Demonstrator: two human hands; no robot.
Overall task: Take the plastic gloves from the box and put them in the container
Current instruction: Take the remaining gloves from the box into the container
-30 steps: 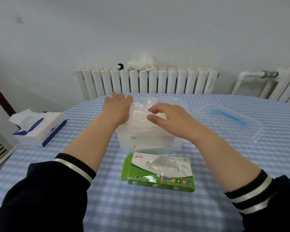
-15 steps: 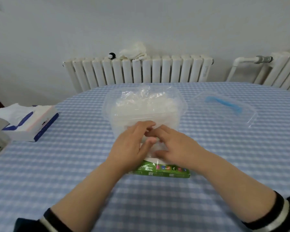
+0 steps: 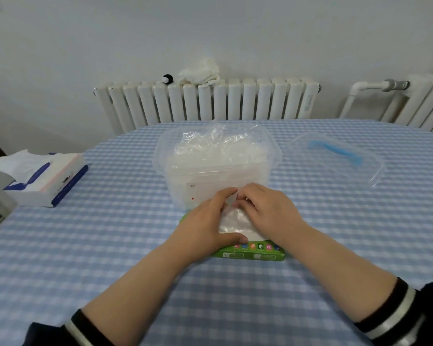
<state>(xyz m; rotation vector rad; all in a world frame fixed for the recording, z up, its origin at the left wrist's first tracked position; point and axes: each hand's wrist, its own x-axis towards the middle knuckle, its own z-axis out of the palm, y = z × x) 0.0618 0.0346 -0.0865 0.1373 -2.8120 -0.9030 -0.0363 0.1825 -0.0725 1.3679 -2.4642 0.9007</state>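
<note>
Hands [image 3: 238, 221] on crosswise glove box [image 3: 256, 252]

A single head-worn camera looks forward and down from above the near edge of the table [image 3: 85, 245], its wide lens bending that table's far rim and the radiator [image 3: 210, 101] behind it into curves. It sits close to the table: both forearms run in from the bottom corners and the hands meet just below the centre, over the table's near half. No second view shares any part of the scene.
</note>
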